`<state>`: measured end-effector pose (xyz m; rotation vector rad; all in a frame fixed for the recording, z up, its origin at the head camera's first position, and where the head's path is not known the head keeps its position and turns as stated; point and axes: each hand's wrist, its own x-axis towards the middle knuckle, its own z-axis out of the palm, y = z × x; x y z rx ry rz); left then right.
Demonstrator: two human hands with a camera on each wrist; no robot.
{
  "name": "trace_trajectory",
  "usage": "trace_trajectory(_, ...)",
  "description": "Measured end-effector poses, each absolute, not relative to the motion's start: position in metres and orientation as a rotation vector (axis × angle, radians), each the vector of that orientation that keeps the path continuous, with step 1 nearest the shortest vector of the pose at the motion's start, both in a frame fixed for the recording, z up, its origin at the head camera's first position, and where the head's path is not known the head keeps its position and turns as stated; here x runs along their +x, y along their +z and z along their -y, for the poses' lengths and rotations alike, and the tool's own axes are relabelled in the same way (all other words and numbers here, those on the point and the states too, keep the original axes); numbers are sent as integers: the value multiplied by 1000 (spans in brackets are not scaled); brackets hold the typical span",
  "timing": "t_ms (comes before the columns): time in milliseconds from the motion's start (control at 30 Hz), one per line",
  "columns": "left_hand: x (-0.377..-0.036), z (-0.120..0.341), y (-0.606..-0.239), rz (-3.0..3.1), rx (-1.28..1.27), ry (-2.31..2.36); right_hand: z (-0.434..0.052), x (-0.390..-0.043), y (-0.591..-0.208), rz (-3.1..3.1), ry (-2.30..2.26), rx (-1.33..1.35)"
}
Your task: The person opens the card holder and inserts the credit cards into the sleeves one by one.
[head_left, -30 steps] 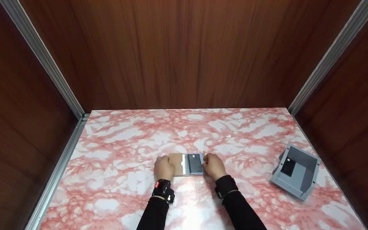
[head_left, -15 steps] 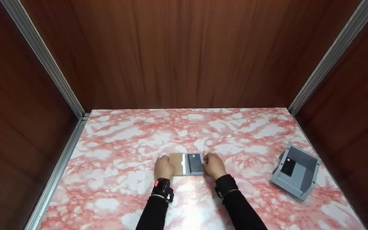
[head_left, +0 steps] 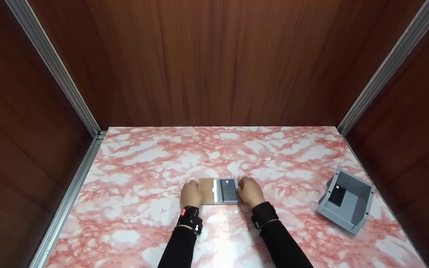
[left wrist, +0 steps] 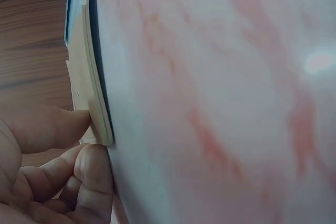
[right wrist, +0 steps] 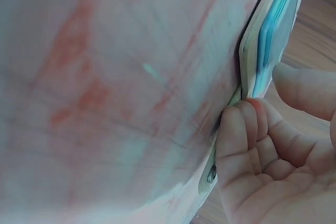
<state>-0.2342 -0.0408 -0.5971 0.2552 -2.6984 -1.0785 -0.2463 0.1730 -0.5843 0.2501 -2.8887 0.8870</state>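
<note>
Both hands, left hand [head_left: 191,194] and right hand [head_left: 250,192], pinch the opened wallet [head_left: 218,191] by its ends on the worktop [head_left: 143,208], looks mid card-sorting; next probably needs one edge released

Head view high above table [head_left: 143,223]; wrist views close, sharing wallet [head_left: 218,191].

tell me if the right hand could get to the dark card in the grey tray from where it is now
Probably yes: the right hand is at the open card holder, and only bare tabletop lies between it and the grey tray, whose open top shows the dark card.
</note>
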Motion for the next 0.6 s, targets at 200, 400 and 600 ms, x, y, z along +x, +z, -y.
trace_trajectory(200, -235, 40, -597, 2695, 249, -1079, -175, -255, -580, 2858, 848, 300)
trace_trajectory(400, -235, 41, -595, 2705, 260, -1098, -176, -264, -577, 2851, 861, 353)
trace_trajectory(600, -234, 42, -596, 2720, 264, -1100, -175, -268, -576, 2843, 859, 392)
